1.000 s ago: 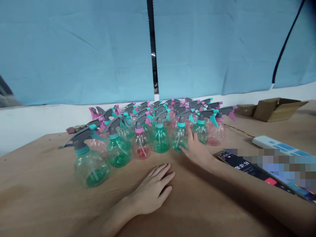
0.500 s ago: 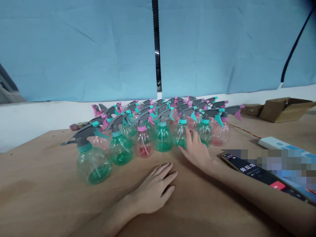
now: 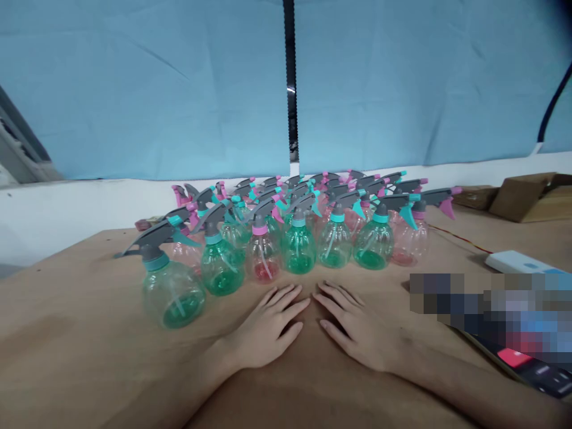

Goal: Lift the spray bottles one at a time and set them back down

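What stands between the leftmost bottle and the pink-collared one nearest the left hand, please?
The head view shows an upright teal-collared bottle there, with green liquid in its bottom.

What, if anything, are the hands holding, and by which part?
Nothing is held: the left hand and right hand lie palm down on the table, in front of the spray bottles.

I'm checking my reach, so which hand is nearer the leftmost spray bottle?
Left. The left hand rests on the table to the right of the leftmost spray bottle, not touching it; the right hand rests farther right.
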The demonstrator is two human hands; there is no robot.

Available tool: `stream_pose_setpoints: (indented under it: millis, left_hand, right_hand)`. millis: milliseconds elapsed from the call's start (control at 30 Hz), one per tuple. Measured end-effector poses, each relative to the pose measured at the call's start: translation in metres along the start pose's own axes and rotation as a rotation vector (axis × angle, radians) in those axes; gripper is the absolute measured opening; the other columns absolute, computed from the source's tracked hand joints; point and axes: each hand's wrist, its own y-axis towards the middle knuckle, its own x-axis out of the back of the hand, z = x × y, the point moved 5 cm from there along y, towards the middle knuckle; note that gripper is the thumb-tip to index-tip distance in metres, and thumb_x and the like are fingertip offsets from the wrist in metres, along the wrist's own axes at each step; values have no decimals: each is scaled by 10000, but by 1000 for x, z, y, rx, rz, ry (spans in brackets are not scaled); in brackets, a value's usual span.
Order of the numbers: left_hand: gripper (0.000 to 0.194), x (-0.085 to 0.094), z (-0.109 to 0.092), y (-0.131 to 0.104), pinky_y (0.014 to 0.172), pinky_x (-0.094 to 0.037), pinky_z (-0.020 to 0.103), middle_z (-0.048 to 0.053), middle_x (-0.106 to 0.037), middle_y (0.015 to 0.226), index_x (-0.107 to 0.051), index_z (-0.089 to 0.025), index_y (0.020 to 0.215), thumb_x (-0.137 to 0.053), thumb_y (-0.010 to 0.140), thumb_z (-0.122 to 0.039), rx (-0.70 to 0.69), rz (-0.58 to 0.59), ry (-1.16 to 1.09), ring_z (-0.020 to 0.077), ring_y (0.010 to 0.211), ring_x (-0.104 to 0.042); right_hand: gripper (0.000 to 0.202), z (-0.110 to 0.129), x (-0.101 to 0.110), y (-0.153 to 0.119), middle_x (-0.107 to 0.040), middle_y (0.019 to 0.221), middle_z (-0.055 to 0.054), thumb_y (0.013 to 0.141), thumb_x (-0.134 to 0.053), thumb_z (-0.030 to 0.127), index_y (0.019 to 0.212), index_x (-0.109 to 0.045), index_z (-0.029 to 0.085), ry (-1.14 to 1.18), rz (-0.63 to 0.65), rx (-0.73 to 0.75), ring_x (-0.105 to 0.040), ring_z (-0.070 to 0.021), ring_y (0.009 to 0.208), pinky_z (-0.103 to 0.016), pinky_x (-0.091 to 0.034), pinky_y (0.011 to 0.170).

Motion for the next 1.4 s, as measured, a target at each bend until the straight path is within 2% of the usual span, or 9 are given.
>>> stream_pose_setpoints:
  millis: [467, 767, 1100, 1167, 1267, 1333, 1400]
  left_hand:
    - [432, -2, -4, 0, 1079, -265, 443, 61, -313, 1450, -386, -213, 1344, -320, 930, -318, -12, -53, 10, 214, 1333, -266]
    - [422, -2, -4, -1, 1077, -263, 440, 65, -329, 1443, -403, -218, 1331, -323, 929, -317, -12, -63, -9, 218, 1329, -275]
    - [414, 1, -5, 0, 1064, -284, 447, 67, -360, 1424, -412, -215, 1321, -344, 923, -308, -29, -90, -4, 233, 1310, -304]
    - [385, 3, -6, 0, 1030, -341, 422, 73, -446, 1354, -457, -210, 1280, -361, 914, -279, -32, -111, 2, 229, 1249, -391]
    - [328, 9, -9, -1, 890, -459, 382, 76, -601, 1093, -547, -193, 1165, -356, 900, -220, -36, -141, 42, 217, 1036, -552]
    - [311, 21, -15, 3, 812, -486, 372, 64, -631, 957, -577, -176, 1097, -337, 899, -195, -59, -195, 76, 207, 903, -594]
    - [300, 44, -24, 13, 781, -488, 361, 56, -640, 909, -588, -161, 1049, -329, 900, -188, -90, -304, 85, 195, 844, -602]
  right_hand:
    - [412, 3, 4, -1, -465, 1337, -137, 902, -411, 297, 1271, -487, 130, -6, -25, 15, -386, -255, 1250, -449, -336, 1029]
    - [402, 4, 5, -2, -477, 1329, -120, 904, -397, 291, 1282, -472, 178, 3, -66, 29, -401, -245, 1241, -464, -352, 1013]
    - [401, 4, 3, -1, -463, 1332, -138, 908, -390, 292, 1267, -484, 138, -18, -28, 25, -385, -257, 1246, -458, -333, 1023]
    - [389, 5, 5, -1, -480, 1308, -137, 904, -401, 285, 1257, -487, 148, 2, -47, 29, -397, -258, 1230, -461, -349, 1008]
    - [350, 7, 9, -1, -516, 1225, -135, 896, -402, 252, 1219, -502, 160, 53, -70, 39, -456, -255, 1149, -455, -406, 949]
    - [332, 10, 10, 0, -521, 1168, -141, 887, -406, 221, 1193, -510, 144, 80, -76, 49, -480, -251, 1089, -443, -429, 914]
    - [316, 11, 10, 2, -519, 1126, -141, 878, -413, 200, 1170, -519, 138, 94, -86, 56, -483, -249, 1056, -441, -438, 896]
